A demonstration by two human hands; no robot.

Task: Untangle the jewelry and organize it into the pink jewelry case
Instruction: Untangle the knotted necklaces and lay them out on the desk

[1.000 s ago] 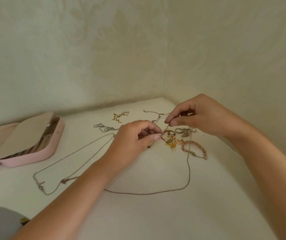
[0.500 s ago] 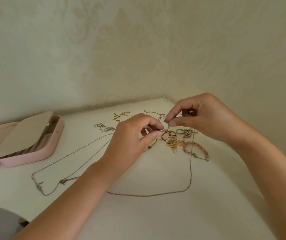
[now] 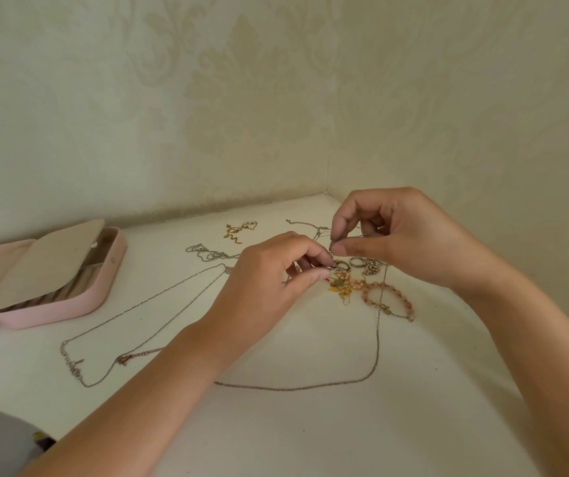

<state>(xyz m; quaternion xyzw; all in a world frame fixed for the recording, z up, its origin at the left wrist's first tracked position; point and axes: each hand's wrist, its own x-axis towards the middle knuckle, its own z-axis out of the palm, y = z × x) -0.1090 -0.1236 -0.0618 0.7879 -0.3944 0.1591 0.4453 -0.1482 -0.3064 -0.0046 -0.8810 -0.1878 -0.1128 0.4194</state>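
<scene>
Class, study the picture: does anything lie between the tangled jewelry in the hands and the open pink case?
Nothing tall. Between the tangle and the pink case, a small silver chain and a long thin necklace lie flat on the table. A beige flap covers part of the case's tray.

Left hand (image 3: 269, 273) and right hand (image 3: 396, 242) pinching thin chain (image 3: 377, 339), pink jewelry case (image 3: 69, 304) open nearby

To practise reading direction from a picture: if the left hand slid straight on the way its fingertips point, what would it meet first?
Probably the ring lying just past the left hand; the right hand, which like it pinches a thin chain, hangs close above, so depth leaves some doubt.
</scene>
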